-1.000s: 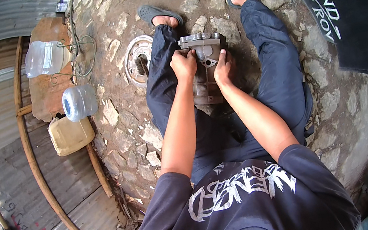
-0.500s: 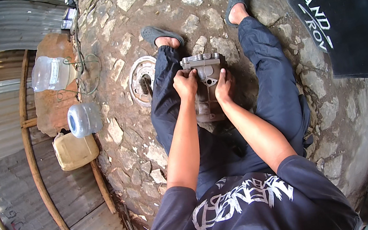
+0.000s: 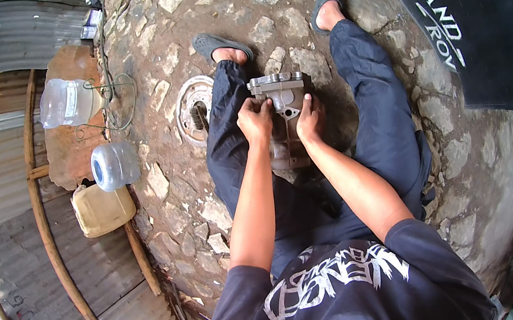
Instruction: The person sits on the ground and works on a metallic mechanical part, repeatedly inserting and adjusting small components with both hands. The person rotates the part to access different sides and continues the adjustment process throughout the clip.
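Note:
Between my legs stands a grey cast-metal gearbox housing, with a wide bolted flange at its far end and a small oval port facing up. My left hand holds its left side, fingers curled round the edge and thumb pressed near the port. On the opposite side my right hand grips the casing, thumb pointing away from me along the top. The fingertips of both hands are partly hidden behind the metal. The near end of the housing sits in shadow close to my lap.
Left of my leg, a round metal wheel rim lies on the stony ground. Two clear plastic water jugs and a yellowish jerrycan stand by the corrugated metal wall. At right lies a black mud flap.
The whole view has shifted very slightly. Both hands stay on the gearbox housing in nearly the same grip.

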Available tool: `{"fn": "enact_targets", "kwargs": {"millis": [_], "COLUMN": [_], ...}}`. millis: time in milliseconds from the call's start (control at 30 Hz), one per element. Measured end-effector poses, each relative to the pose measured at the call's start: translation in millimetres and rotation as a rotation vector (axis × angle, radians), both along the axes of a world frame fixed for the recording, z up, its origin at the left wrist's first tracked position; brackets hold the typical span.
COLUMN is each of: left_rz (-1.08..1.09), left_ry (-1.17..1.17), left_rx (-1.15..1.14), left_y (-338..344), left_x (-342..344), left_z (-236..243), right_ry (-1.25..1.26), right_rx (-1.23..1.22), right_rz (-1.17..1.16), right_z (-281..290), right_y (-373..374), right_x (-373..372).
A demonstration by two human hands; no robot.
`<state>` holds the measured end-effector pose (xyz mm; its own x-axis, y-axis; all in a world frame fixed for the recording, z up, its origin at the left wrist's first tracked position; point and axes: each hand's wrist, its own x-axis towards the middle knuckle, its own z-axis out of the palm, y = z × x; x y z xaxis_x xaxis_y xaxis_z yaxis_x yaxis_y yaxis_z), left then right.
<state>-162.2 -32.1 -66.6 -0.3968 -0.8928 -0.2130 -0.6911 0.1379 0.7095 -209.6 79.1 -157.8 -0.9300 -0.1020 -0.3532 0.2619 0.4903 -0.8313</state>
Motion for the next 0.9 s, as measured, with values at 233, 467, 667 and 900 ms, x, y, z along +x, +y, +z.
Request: {"fn": "enact_targets", "kwargs": {"millis": [233, 467, 667, 900], "left_rz": [-0.09, -0.018, 0.083, 0.068], "left_ry": [-0.022, -0.028, 0.038, 0.044], "left_rx": [-0.258, -0.067, -0.097, 0.026], "left_y": [-9, -1, -4, -9], "left_x": [4, 12, -4, 12], "left_z": [-10, -5, -7, 1], "right_ry": [0.042, 0.037, 0.017, 0.077], "right_rx": [-0.019, 0.007, 0.068, 0.087], "right_rz": [-0.05, -0.051, -0.029, -0.02], "right_z": [5, 5, 10, 11], "right_y": [-8, -6, -8, -10], "right_x": [8, 7, 14, 20]}}
